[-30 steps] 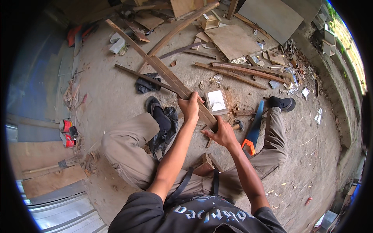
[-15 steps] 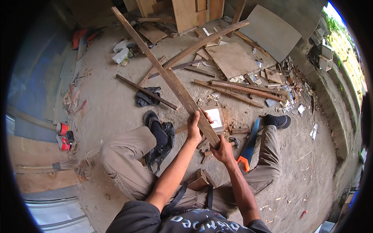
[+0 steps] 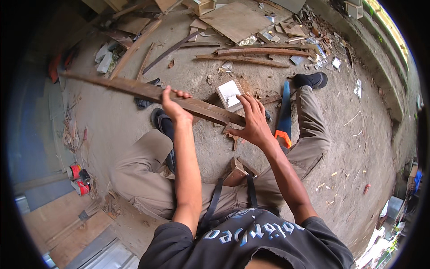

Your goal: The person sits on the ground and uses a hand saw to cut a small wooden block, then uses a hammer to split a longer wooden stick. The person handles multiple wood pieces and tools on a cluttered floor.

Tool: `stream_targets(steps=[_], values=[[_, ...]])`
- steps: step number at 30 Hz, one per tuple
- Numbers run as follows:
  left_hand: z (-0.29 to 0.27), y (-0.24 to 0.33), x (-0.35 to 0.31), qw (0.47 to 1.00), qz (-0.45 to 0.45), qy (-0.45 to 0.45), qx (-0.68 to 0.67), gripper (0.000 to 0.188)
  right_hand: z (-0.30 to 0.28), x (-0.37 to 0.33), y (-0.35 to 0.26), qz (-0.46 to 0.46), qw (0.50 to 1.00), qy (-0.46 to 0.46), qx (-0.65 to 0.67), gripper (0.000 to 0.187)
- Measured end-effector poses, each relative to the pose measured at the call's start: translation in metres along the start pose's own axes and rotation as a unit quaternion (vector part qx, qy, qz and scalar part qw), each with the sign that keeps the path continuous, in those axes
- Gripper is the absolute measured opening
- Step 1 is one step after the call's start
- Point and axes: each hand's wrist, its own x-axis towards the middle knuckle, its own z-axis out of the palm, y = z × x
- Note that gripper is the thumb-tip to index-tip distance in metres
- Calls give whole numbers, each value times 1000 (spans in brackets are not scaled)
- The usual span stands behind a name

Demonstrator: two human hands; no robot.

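Note:
A long brown wooden batten (image 3: 208, 110) slants across in front of me, its blurred far end toward the left and its near end by my right hand. My left hand (image 3: 177, 110) is wrapped round it near the middle. At the near end, my right hand (image 3: 254, 120) has its fingers stretched out and its thumb apart; whether it touches the wood is hard to tell. Beneath, a small wooden frame with a white face (image 3: 230, 93) lies on the ground. A handsaw (image 3: 285, 110) with an orange handle rests beside my right leg.
Several loose wood strips (image 3: 251, 60) and a plywood sheet (image 3: 237, 21) lie ahead on the concrete floor. Black plastic (image 3: 145, 102) sits near my left foot. Red cans (image 3: 77, 172) stand at the left. A small wooden block (image 3: 234, 172) is between my legs. Concrete steps (image 3: 358, 54) rise at the right.
The batten has swung so that its far end points more to the left. My right hand has loosened from its near end and spread its fingers. The view has tilted downward.

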Motion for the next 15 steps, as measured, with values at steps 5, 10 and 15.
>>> stream_targets(steps=[5, 10, 15], values=[[-7, 27, 5, 998, 56, 26, -29, 24, 8, -8, -15, -6, 999, 12, 34, 85], [-11, 37, 7, 997, 59, 20, -47, 20, 24, 1, -24, -20, 999, 49, -5, 67], [-13, 42, 7, 997, 55, 21, -55, 17, 12, 8, -44, -9, 997, 74, -21, 59]])
